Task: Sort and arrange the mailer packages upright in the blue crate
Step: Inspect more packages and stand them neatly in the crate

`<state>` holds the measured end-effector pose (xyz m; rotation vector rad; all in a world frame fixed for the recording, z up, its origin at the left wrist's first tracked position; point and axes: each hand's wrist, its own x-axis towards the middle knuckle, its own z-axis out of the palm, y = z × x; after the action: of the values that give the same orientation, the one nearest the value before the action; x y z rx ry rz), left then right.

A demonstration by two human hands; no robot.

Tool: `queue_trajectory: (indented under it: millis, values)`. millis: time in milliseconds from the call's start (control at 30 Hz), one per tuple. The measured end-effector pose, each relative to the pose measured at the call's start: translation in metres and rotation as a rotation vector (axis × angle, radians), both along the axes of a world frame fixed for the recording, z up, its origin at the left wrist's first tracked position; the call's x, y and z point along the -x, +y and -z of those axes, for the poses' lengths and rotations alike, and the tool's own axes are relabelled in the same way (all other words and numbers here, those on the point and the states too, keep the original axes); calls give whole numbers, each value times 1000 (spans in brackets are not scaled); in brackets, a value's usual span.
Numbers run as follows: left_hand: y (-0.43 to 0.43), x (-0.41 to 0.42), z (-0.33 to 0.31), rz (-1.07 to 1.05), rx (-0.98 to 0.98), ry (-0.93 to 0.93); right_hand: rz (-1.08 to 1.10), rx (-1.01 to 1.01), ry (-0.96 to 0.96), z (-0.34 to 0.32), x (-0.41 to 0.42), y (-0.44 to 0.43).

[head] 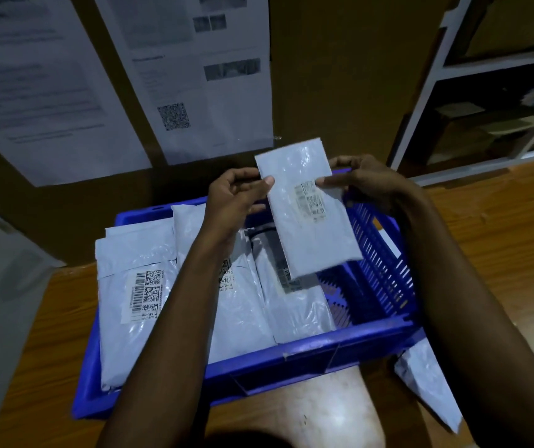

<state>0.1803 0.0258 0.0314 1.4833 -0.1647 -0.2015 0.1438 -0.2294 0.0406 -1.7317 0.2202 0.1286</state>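
- Holding one grey mailer (307, 211) up over the right side of the blue crate (311, 354), label facing the camera, upper end tipped away.
- Left hand (236, 195) closed on the upper left edge, thumb on the front face and fingers curled behind.
- Right hand (359, 185) closed on the upper right edge, thumb pressing beside the printed label (311, 200), fingers behind.
- Hanging free below both grips: the lower end, clear of the packages beneath it.
- Probably light and flat; glossy plastic skin, likely slippery, so better pinched at the edges than pressed on the face.
- Looks soft and bendable rather than stiff; likely to sag or flop when stood on end without a neighbour or the crate wall to lean on.
- Lying flat and overlapping in the crate's left and middle: several more mailers (133, 286), one showing a large barcode label, none upright yet.
- Open on the right side of the crate: bare floor beside the slatted wall, directly under the held package.
- Resting outside on the wooden table (501, 240), by the near right corner of the crate: another loose mailer (427, 383).
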Motion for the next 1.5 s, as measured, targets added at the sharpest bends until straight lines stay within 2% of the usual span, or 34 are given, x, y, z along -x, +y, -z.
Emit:
queue_trajectory:
  millis: [100, 267, 400, 633, 900, 1033, 1133, 1233, 1367, 1500]
  values:
    - [-1, -2, 3, -56, -30, -9, -179, 114, 181, 5, 0, 4]
    - [-5, 1, 5, -36, -105, -124, -377, 18, 281, 14, -1, 12]
    - [-12, 7, 7, 74, -169, -155, -453, 5, 362, 30, -3, 22]
    - [-24, 24, 10, 324, -361, 74, -458, 150, 492, 44, -8, 39]
    - [-24, 27, 14, 412, -448, 231, -329, 199, 494, 32, -3, 28]
    - [-30, 22, 14, 315, -409, 237, -371, 244, 522, 38, -4, 31]
    - [-31, 23, 20, 299, -498, 192, -345, 221, 512, 44, -5, 34]
    - [-29, 25, 25, 325, -584, 172, -332, 304, 516, 47, -7, 30]
    - [-27, 25, 23, 317, -548, 197, -401, 387, 574, 49, -3, 41]
    - [-27, 26, 28, 328, -604, 238, -437, 499, 515, 47, -4, 47]
